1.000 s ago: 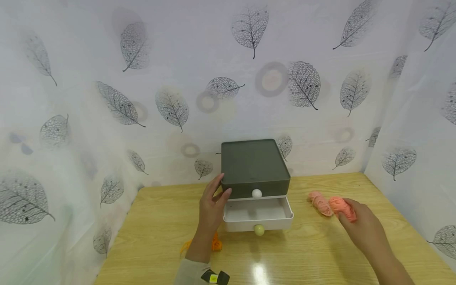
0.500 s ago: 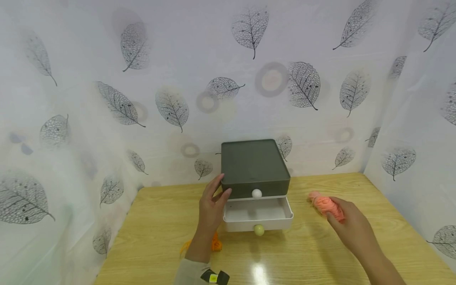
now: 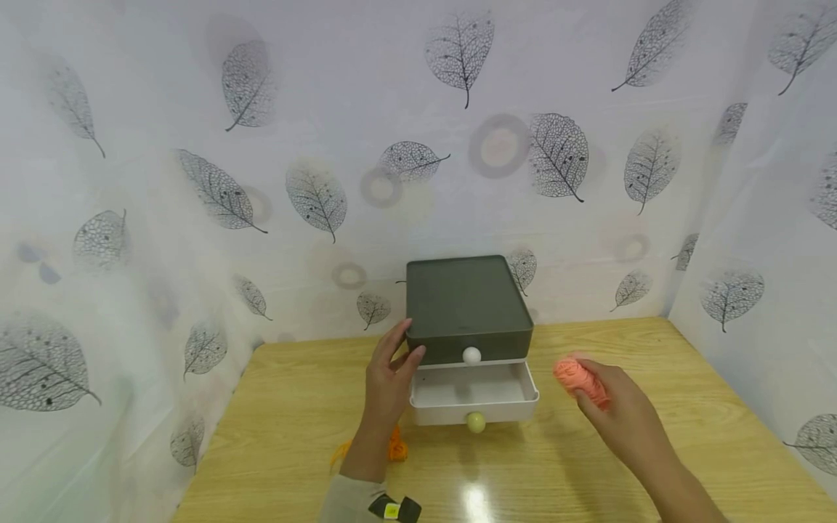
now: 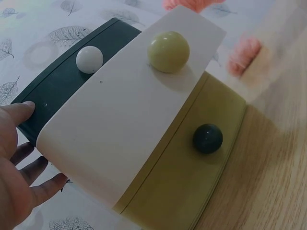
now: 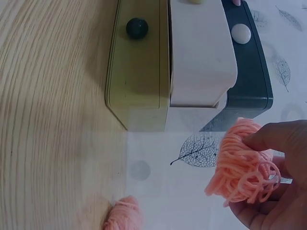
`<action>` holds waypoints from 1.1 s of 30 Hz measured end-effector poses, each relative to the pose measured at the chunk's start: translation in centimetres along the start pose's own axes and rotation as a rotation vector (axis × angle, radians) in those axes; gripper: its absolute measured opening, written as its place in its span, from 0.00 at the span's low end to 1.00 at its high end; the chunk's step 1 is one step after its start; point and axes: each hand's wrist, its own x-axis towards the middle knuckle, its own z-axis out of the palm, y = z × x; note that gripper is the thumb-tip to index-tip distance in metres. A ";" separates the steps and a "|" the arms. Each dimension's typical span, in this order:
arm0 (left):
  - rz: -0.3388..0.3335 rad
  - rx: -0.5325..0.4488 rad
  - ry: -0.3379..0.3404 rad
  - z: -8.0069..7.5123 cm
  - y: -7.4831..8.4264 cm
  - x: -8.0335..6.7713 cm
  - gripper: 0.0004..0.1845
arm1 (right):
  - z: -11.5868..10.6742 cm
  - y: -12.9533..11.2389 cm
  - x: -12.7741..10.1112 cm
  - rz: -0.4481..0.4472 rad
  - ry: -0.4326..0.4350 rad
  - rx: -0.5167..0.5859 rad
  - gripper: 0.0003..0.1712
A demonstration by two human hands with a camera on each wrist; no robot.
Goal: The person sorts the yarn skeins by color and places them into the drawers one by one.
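Observation:
My right hand (image 3: 623, 408) grips a coral skein of yarn (image 3: 580, 381), thumb on one side and fingers beneath, held up beside the small drawer unit (image 3: 466, 294). In the right wrist view, loose loops of the yarn (image 5: 244, 165) stick out past the fingers. My left hand (image 3: 387, 379) holds the unit's left front corner; the thumb rests on the dark green top drawer (image 4: 55, 91) and the other fingers lie along the side. The white middle drawer (image 3: 472, 385) is pulled out. A second pink skein (image 5: 123, 216) lies on the table, mostly hidden behind the held one in the head view.
An orange bundle of yarn (image 3: 397, 446) lies on the wooden table (image 3: 288, 407), partly covered by my left forearm. An olive bottom drawer (image 4: 168, 177) with a dark knob (image 4: 207, 139) is closed. A leaf-patterned sheet (image 3: 418, 109) hangs behind the table and along both sides.
My right hand has moved left with the coral skein, toward the drawer unit, and the skein now covers most of the paler one. The left hand and drawer unit have stayed still.

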 end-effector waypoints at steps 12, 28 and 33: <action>-0.006 0.000 -0.004 -0.1 0.2 0.0 0.26 | 1.0 -2.2 0.2 -0.110 0.037 0.025 0.30; 0.001 -0.015 -0.011 -0.1 -0.1 0.1 0.27 | 2.6 -5.2 1.1 -0.226 0.053 0.060 0.31; 0.007 -0.019 -0.010 -0.1 -0.1 0.1 0.27 | 3.2 -6.0 1.5 -0.256 0.036 0.065 0.31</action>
